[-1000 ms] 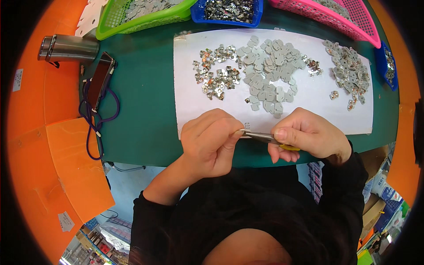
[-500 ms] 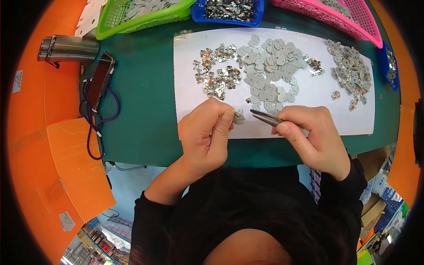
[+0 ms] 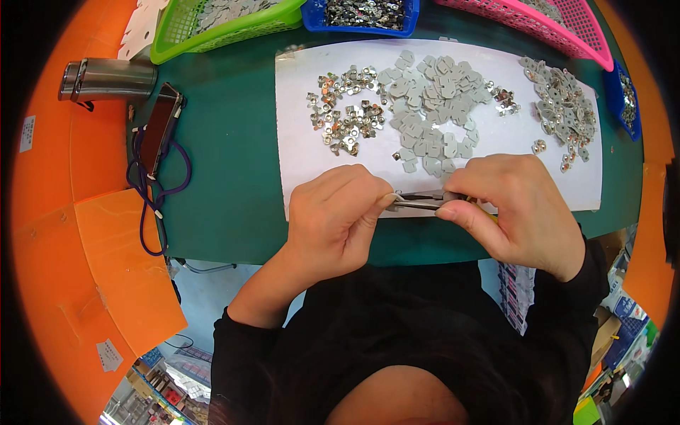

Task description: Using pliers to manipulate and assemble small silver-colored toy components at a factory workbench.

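My left hand [image 3: 333, 218] is closed in a pinch on a small grey plate, mostly covered by the thumb and fingers. My right hand [image 3: 523, 207] is wrapped round a pair of pliers [image 3: 423, 206] with slim steel jaws; a bit of yellow handle shows under the palm. The jaw tips meet the small plate at my left fingertips, slightly parted. Whether they grip its edge or a metal clip on it is too small to tell. Beyond my hands lie a heap of flat grey plates [image 3: 432, 138] and, left of it, loose shiny metal clips [image 3: 350, 124].
A white board [image 3: 297, 163] covers part of the green table [image 3: 219, 177]. Plates with metal bits [image 3: 563, 110] lie at its right. Green [image 3: 234, 39], blue [image 3: 361, 30] and pink [image 3: 524, 32] containers line the far edge. A steel flask [image 3: 117, 79] and a phone [image 3: 160, 131] with a purple cord are at left.
The pliers have come left, and their jaws, apart from the small plate before, now meet it at my left fingertips. My left hand has shifted slightly right.
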A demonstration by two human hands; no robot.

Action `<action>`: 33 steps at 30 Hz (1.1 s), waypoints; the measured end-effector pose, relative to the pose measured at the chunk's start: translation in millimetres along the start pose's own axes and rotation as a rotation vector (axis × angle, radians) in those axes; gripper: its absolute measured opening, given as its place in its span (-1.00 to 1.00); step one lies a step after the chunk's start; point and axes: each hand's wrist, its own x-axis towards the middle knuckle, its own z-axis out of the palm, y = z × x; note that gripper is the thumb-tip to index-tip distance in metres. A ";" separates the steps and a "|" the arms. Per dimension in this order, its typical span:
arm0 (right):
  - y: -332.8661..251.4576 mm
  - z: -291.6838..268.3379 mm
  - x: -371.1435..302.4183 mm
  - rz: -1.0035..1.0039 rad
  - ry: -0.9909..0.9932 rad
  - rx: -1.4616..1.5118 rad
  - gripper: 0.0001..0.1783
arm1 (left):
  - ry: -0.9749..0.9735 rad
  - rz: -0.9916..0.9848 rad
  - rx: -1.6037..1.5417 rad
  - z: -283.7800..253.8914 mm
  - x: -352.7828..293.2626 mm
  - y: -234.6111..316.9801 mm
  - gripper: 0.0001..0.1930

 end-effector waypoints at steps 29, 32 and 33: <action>4.2 46.5 23.0 -0.219 0.264 -0.319 -0.56 | 0.100 -0.432 -0.374 -47.4 -24.1 -19.1 -0.85; 4.0 70.0 26.8 -0.161 0.344 -0.474 -0.42 | 0.292 -0.504 -0.615 -41.3 -23.0 -23.3 -0.76; 5.2 72.5 29.4 -0.163 0.388 -0.468 -0.43 | 0.299 -0.504 -0.635 -39.6 -23.6 -23.4 -0.77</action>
